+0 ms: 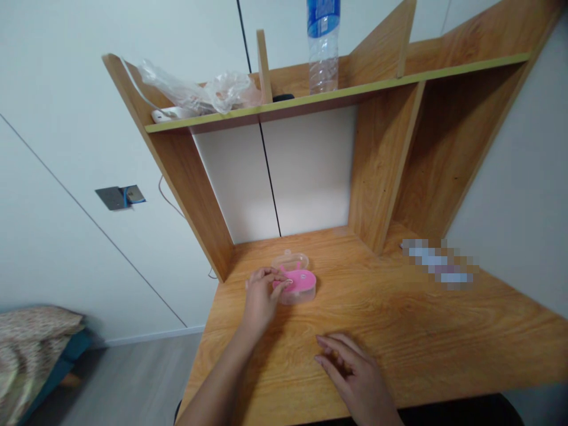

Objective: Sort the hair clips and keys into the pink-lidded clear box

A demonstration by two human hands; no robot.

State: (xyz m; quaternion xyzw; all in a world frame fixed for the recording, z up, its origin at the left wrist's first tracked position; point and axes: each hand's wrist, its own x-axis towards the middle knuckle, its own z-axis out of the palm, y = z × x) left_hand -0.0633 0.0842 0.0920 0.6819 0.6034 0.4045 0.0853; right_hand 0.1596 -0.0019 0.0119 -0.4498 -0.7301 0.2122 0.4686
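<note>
A small pink box (pixel 299 284) with a clear lid swung open behind it sits on the wooden desk (pixel 399 319). My left hand (pixel 261 296) reaches to the box's left side, fingers curled, with the fingertips touching its pink top. My right hand (pixel 355 370) lies flat on the desk nearer to me, fingers stretched out and holding nothing, well apart from the box.
A shelf (pixel 337 94) above the desk carries a clear water bottle (pixel 323 44), crumpled plastic bags (pixel 204 92) and a white device. A blurred item (pixel 439 266) lies at the right back of the desk. Bedding (pixel 31 349) shows at lower left, and a wall socket (pixel 120 196).
</note>
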